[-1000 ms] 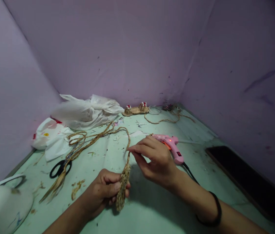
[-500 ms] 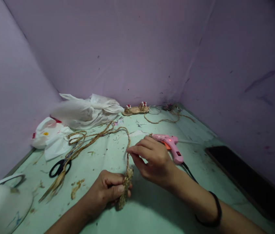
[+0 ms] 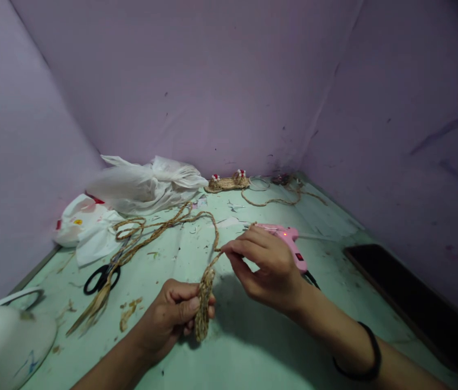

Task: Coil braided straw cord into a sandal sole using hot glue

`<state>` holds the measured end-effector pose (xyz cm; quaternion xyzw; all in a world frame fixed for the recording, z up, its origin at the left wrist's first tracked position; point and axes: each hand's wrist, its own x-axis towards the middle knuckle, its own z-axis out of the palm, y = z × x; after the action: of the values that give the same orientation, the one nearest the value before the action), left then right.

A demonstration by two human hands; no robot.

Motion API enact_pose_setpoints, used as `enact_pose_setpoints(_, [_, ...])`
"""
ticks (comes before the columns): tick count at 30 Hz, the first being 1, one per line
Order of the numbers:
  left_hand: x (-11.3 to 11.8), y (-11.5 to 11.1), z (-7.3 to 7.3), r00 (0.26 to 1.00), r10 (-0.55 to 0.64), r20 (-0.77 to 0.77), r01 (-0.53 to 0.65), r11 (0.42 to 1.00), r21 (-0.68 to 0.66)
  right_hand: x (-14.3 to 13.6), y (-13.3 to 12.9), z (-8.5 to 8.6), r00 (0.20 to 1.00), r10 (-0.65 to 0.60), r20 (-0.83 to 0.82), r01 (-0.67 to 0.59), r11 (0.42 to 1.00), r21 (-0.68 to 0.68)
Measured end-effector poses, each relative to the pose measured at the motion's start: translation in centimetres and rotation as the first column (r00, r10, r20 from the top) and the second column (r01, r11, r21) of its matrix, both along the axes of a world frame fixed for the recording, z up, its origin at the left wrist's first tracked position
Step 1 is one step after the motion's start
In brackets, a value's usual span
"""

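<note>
A small piece of coiled straw-coloured rope (image 3: pixel 203 309) stands tilted in my left hand (image 3: pixel 174 311), gripped between thumb and fingers over the table. From its top runs a thin twisted cord (image 3: pixel 214 230), which bends and trails away to the back left. My right hand (image 3: pixel 267 265) is closed, pinching that cord a short way above the coiled piece. Just behind the right hand lies a pink glue gun (image 3: pixel 289 235) with a small lit light, partly hidden by the hand.
Black-handled scissors (image 3: pixel 102 279) lie left, under frayed cord ends. White plastic bags (image 3: pixel 147 184) fill the back left. A woven piece with red and white beads (image 3: pixel 226 184) sits against the wall. A dark flat slab (image 3: pixel 399 292) lies right; a white rounded vessel (image 3: pixel 13 341) stands front left.
My right hand has moved slightly right and drawn the cord into a bend. The coiled piece in my left hand has shifted a little left and turned.
</note>
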<state>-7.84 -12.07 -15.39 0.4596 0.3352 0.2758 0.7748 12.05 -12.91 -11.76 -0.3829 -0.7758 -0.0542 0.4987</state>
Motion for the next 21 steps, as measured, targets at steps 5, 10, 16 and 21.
enact_pose_setpoints(5, [0.0, 0.1, 0.1, 0.999, 0.045, 0.003, -0.045, 0.998, -0.031, -0.1, -0.2, -0.1, 1.0, -0.006, -0.007, 0.006, 1.0, -0.023])
enact_pose_setpoints(10, [-0.1, 0.1, 0.2, 0.996, 0.089, 0.023, -0.087, 0.992, -0.096, -0.4, -0.3, -0.3, 1.0, 0.013, -0.028, -0.014, 0.999, -0.046])
enact_pose_setpoints(16, [0.0, 0.3, 0.4, 0.99, 0.109, 0.085, -0.094, 0.981, -0.168, -1.0, -0.5, -0.8, 0.993, 0.043, -0.11, -0.053, 0.994, -0.091])
enact_pose_setpoints(21, [-0.1, 0.4, 0.1, 0.988, 0.099, 0.116, -0.078, 0.981, -0.177, -2.0, -0.8, -1.7, 0.97, 0.069, -0.232, -0.102, 0.986, -0.133])
